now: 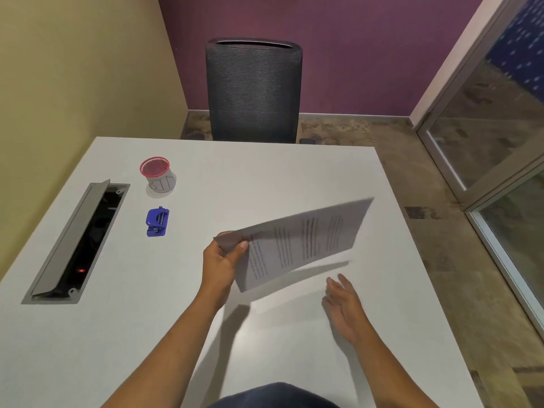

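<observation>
- R hand [346, 307]: nearest, over the table [294, 348] at the right. Fingers straight and loosely spread, nothing in it. It sits just under the paper's near edge but apart from it, and it's blurred.
- L hand [222, 262]: pinches the paper's left corner, thumb on top, other fingers curled underneath.
- Paper [297, 245]: printed w/ blocks of text, held up off the table and tilted, far-right corner highest. Its shadow falls on the tabletop below. Can't tell if it's 1 sheet or several.
- Hole punch [157, 221]: blue, on the table left of the L hand, well apart from the paper.
- Cable box [79, 242]: sunk into the tabletop at far left, grey lid tipped up and open. Inside is dark w/ a small red light [81, 270] near its close end; rest of the contents too dark to tell.
- Cup [157, 175]: red mesh rim, pale wrap round the outside, upright just beyond the punch. Only mesh shows inside.
- Chair [253, 89]: dark mesh back, pushed against the table's far edge.
</observation>
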Demonstrator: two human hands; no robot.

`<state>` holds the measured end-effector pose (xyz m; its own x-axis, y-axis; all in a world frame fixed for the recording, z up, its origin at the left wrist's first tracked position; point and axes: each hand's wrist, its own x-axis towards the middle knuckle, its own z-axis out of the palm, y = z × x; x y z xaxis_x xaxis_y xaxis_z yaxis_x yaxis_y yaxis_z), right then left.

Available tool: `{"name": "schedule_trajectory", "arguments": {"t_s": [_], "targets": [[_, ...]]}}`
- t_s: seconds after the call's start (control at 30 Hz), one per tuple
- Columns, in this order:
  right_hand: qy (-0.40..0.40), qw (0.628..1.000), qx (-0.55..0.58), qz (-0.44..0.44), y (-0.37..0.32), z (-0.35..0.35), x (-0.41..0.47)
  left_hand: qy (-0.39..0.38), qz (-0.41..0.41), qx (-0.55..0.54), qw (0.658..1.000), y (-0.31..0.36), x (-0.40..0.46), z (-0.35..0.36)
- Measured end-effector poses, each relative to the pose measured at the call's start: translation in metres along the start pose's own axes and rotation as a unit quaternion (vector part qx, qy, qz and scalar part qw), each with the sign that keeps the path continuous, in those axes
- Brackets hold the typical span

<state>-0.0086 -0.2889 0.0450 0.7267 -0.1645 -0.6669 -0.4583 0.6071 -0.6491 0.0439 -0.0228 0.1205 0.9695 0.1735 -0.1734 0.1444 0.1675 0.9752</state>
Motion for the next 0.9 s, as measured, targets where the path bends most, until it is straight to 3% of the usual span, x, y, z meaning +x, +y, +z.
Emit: {"name": "schedule_trajectory", "arguments": {"t_s": [0.13,0.33,0.5,0.6,0.73,0.9], "targets": [[-0.102,0.990,0.093,0.029,0.002,0.011,-0.007,-0.026,-0.033,-0.073,0.996,0.005,-0.007,0.010],[-0.190,0.970,0.142,-0.048,-0.028,0.034,-0.014,-0.031,-0.055,-0.112,0.992,0.002,-0.022,0.016],[-0.078,0.992,0.059,-0.084,-0.044,0.040,-0.011,-0.033,-0.058,-0.134,0.989,-0.001,-0.025,0.015],[-0.059,0.991,-0.004,-0.120,-0.049,0.042,-0.012,0.003,-0.069,-0.127,0.990,-0.006,-0.022,0.003],[-0.097,0.964,-0.134,-0.211,-0.058,0.044,-0.021,0.049,-0.068,-0.079,0.993,-0.011,-0.015,-0.020],[-0.089,0.928,-0.225,-0.284,-0.068,0.053,-0.027,-0.077,0.005,0.150,0.986,-0.009,-0.008,-0.028]]}}
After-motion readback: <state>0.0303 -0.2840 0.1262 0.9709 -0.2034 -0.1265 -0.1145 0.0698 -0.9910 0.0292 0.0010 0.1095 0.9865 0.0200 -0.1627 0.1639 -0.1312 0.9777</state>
